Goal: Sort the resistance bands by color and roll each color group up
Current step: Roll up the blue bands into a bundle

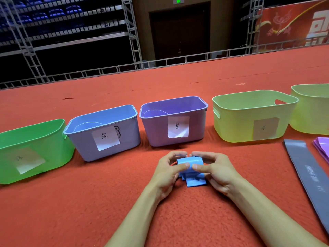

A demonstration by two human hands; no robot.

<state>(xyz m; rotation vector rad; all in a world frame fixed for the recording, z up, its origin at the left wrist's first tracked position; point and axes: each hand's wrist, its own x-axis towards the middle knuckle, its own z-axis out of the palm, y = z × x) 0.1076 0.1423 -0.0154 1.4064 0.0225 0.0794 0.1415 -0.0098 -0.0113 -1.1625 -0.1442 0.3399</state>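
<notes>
The left hand (170,169) and right hand (212,167) both pinch the blue resistance band roll (189,160), which sits on the red carpet (106,202) just before the purple bin (160,132). The loose tail (196,182) should be wound in with even tension and aligned edges, so the roll comes out tight.

Head camera faces forward and down, close over left hand (168,171) and right hand (214,169).

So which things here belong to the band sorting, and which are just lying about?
Job: blue band, gripped by left hand and right hand; grey band; purple bands; probably the labelled green bin, blue bin, purple bin, yellow bin.
Lying about: scaffolding, red banner, door.
</notes>
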